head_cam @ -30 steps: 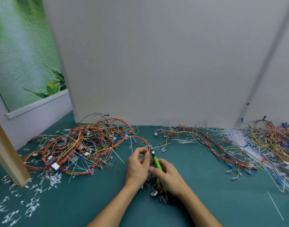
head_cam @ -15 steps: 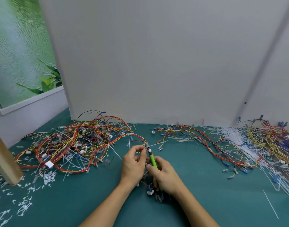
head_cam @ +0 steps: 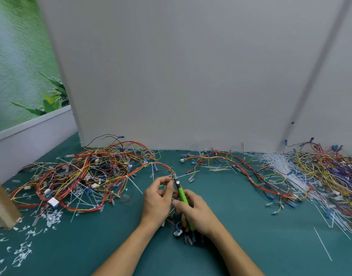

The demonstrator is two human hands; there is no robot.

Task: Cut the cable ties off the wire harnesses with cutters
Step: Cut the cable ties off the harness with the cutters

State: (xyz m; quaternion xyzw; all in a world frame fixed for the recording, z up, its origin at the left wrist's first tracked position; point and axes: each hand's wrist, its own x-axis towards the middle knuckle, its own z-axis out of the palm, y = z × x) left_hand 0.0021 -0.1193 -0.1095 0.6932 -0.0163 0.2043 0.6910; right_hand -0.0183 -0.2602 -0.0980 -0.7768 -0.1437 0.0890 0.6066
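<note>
Left hand [head_cam: 158, 200] pinches a red and yellow wire harness [head_cam: 160, 163] between thumb and fingertips, just above the teal worktop [head_cam: 241, 226]. Right hand [head_cam: 199, 214] has its grip curled tight round the green-handled cutters [head_cam: 182, 194], tip up against the wires beside the left fingers. A tangle of harnesses [head_cam: 81, 176] lies left, another heap [head_cam: 320, 172] far right, white tie offcuts [head_cam: 51, 216] scattered about

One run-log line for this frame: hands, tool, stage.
left hand: pinches wire harness | right hand: grips cutters | cutter tip: at the pinched wires | stage: tie cut not confirmed
</note>
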